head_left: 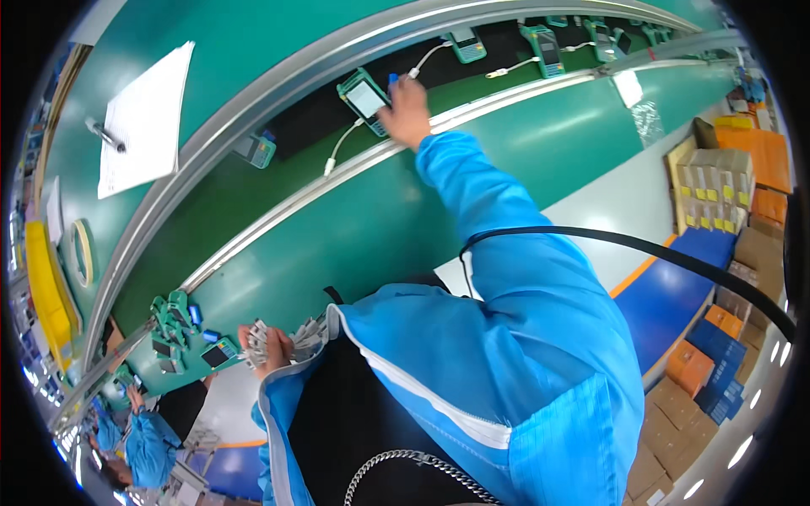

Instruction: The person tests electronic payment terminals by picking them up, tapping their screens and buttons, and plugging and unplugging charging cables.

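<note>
My left hand (pixel 268 347), low and left of centre, is closed around a bundle of short white cables (pixel 310 336), whose ends stick out past the fingers. Stretched forward, my right hand (pixel 408 111) is over the right edge of a green handheld device (pixel 364 99) with a pale screen and a keypad. Its thumb and fingers are apart. A small blue piece (pixel 393 78) shows by the fingertips; whether they touch it I cannot tell. One short white cable (pixel 342 145) runs from that device's lower end onto the metal rail.
Along the dark line beyond the rail lie more green devices (pixel 544 52), several with white cables. Another device (pixel 256 150) lies further left. Several green devices (pixel 173 319) are piled near my left hand. Paper (pixel 152 114) with a pen (pixel 105 135) lies at upper left. Boxes (pixel 713 190) stand at right.
</note>
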Available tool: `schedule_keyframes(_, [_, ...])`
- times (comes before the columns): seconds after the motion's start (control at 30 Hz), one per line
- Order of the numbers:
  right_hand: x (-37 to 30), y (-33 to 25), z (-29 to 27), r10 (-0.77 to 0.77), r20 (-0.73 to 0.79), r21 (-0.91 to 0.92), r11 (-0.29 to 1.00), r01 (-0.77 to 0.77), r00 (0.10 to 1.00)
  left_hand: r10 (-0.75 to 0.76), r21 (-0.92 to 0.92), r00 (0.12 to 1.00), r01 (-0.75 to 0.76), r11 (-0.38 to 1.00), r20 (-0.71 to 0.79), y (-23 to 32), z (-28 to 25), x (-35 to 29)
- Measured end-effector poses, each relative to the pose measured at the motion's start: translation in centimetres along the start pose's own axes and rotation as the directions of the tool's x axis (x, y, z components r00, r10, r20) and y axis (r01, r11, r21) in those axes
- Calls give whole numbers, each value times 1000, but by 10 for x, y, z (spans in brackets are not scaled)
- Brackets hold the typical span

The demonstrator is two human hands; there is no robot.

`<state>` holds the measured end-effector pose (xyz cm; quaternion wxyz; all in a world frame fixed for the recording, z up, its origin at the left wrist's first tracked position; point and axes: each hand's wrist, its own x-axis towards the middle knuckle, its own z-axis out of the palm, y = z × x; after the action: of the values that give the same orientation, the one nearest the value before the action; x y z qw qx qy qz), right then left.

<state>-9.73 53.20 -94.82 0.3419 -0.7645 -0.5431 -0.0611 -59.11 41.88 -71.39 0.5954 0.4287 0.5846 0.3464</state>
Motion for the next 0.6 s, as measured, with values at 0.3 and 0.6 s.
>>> schedule_keyframes(0.3, [50,172,-41,507,-62,-167,844,-510,860,8,103,991,6,995,-132,16,50,-5])
schedule_keyframes(0.6, [61,169,-54,505,-211,22,859,-512,837,20,182,996,-35,983,83,15,48,8])
